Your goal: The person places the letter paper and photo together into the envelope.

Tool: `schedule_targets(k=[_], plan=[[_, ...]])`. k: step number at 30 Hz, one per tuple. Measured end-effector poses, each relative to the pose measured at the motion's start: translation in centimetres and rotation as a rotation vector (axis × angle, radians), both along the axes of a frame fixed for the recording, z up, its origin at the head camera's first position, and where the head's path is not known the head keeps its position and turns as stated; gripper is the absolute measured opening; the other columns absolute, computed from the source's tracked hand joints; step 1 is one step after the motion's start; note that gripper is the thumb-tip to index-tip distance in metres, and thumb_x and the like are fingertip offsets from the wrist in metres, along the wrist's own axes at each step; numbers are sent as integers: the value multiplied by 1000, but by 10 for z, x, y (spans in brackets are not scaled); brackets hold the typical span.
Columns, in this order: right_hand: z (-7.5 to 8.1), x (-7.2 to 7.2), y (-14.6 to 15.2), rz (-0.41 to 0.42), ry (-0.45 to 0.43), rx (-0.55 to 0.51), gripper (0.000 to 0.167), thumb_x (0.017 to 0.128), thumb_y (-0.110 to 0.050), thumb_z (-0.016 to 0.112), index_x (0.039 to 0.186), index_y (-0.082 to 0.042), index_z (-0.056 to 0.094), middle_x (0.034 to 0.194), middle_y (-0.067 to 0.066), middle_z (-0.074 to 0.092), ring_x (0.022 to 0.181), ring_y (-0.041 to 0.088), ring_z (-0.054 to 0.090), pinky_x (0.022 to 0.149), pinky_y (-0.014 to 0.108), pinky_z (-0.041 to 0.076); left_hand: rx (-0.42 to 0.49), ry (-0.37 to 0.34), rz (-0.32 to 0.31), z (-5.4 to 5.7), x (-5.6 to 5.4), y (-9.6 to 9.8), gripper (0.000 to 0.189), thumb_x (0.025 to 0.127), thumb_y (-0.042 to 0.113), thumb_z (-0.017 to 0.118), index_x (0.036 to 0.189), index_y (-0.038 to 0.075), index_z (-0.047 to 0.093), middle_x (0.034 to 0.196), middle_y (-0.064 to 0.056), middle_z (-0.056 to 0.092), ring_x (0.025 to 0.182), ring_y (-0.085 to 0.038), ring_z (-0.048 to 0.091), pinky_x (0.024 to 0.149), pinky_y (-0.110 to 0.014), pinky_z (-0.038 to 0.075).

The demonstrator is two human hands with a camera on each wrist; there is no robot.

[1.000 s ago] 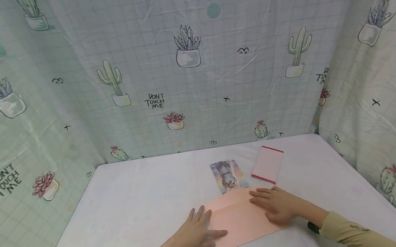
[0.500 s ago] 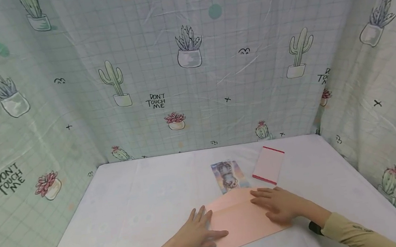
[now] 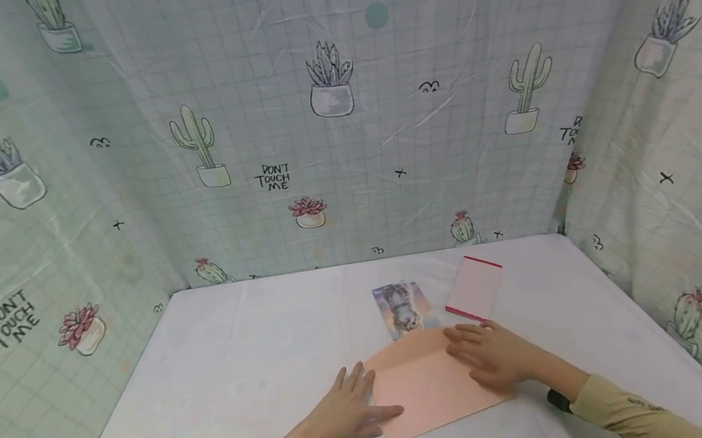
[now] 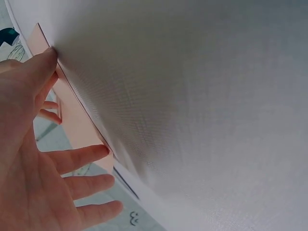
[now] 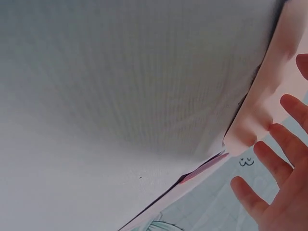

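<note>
A pale pink envelope (image 3: pixel 433 397) lies on the white table, its flap (image 3: pixel 408 350) unfolded on the far side. My left hand (image 3: pixel 340 412) is at its left edge with fingers spread and the thumb resting over the paper. In the left wrist view the thumb (image 4: pixel 45 60) and index finger (image 4: pixel 98 152) touch the near side of the envelope. My right hand (image 3: pixel 500 357) rests over the right end, fairly straight fingers reaching onto the flap. In the right wrist view these fingers (image 5: pixel 276 159) are spread beside the pink paper (image 5: pixel 284 82).
Behind the envelope lies a colourful picture card (image 3: pixel 403 307) showing a grey furry figure, its near end overlapped by the flap. To its right is a pale pink rectangle (image 3: pixel 476 288) with red strips at both ends. Cactus-patterned curtains (image 3: pixel 346 176) stand around the table (image 3: pixel 242 347).
My right hand's fingers have shifted slightly toward the far side, and the flap looks darker and a little higher. The left hand stays in place.
</note>
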State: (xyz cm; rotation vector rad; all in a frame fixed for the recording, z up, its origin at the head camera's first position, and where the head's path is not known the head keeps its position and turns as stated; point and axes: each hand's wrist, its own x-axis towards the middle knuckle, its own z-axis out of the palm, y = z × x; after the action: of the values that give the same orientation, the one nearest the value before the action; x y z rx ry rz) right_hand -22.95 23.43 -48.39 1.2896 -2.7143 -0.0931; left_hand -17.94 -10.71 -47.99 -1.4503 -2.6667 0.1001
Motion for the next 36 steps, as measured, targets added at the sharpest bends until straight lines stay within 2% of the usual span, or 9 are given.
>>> schedule_targets(k=[9, 17, 24, 27, 32, 36], plan=[[-2, -13, -5, 29, 155, -110, 53, 79, -37, 62, 126, -15, 51, 132, 7, 49, 118, 23, 47, 81, 42, 42, 23, 43, -13, -2, 3, -1, 42, 84, 44, 50, 126, 40, 46, 128, -18, 49, 119, -47, 42, 87, -56, 42], [2, -24, -11, -7, 108, -184, 54, 78, -36, 64, 125, -14, 51, 132, 6, 48, 118, 24, 47, 83, 44, 42, 20, 158, -70, -3, 5, -1, 46, 82, 45, 54, 126, 37, 47, 128, -11, 50, 117, -44, 45, 84, -53, 46], [5, -38, -12, 24, 189, -194, 53, 75, -33, 68, 122, -15, 53, 130, 8, 50, 113, 24, 49, 79, 43, 43, 28, 213, -116, -2, 6, -3, 43, 82, 45, 54, 124, 38, 49, 127, -8, 52, 117, -42, 46, 83, -51, 47], [8, -42, -13, 20, 194, -186, 50, 77, -32, 66, 122, -14, 53, 130, 8, 50, 112, 24, 49, 78, 44, 44, 19, 255, -135, -2, 7, -5, 41, 83, 45, 53, 123, 39, 50, 125, -6, 54, 115, -39, 49, 82, -50, 48], [10, -51, -16, -36, 126, -184, 44, 84, -31, 59, 124, -15, 52, 132, 7, 48, 114, 24, 48, 82, 45, 42, 6, 282, -149, -2, 10, -8, 38, 84, 45, 51, 122, 39, 51, 124, -3, 55, 114, -35, 51, 82, -49, 48], [9, -60, -19, -45, 119, -205, 42, 84, -28, 59, 123, -14, 52, 131, 9, 49, 114, 25, 49, 83, 46, 41, -1, 275, -148, 0, 12, -9, 37, 85, 45, 50, 122, 39, 51, 125, -2, 55, 115, -34, 51, 83, -49, 48]])
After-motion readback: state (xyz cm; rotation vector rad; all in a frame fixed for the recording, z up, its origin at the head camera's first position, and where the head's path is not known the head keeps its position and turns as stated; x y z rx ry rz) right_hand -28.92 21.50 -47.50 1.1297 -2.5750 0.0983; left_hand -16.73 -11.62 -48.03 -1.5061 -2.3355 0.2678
